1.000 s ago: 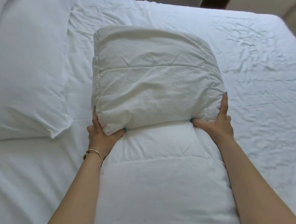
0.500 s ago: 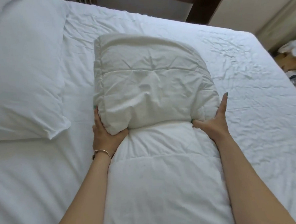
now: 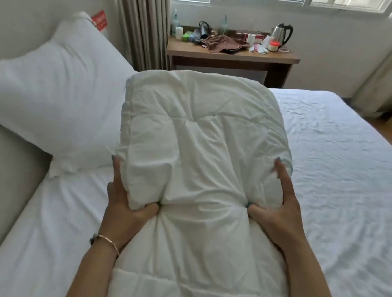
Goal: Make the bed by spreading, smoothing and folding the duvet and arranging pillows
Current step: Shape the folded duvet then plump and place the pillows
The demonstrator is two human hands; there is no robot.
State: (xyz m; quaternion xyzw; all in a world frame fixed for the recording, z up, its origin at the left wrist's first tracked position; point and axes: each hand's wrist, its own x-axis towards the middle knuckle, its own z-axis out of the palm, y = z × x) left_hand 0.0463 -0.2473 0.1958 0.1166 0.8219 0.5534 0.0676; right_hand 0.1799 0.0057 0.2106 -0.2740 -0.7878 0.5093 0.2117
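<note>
A folded white quilted duvet (image 3: 197,148) is raised in front of me above the bed (image 3: 340,175), its lower part trailing toward me between my arms. My left hand (image 3: 125,201) grips its lower left corner, thumb pressed into the fabric. My right hand (image 3: 276,206) clamps the lower right side, fingers along the edge. A white pillow (image 3: 55,107) leans against the padded headboard (image 3: 7,173) on the left. The bed's white sheet is wrinkled on the right.
A wooden desk (image 3: 232,56) stands beyond the bed under the window, with a kettle (image 3: 281,34), cups, bottles and a brown cloth on it. Beige curtains (image 3: 143,25) hang at the left and the far right. Wooden floor shows at the right edge.
Both hands have lifted the folded duvet up off the bed toward me. My view has tilted upward, so the desk, window and curtains now show.
</note>
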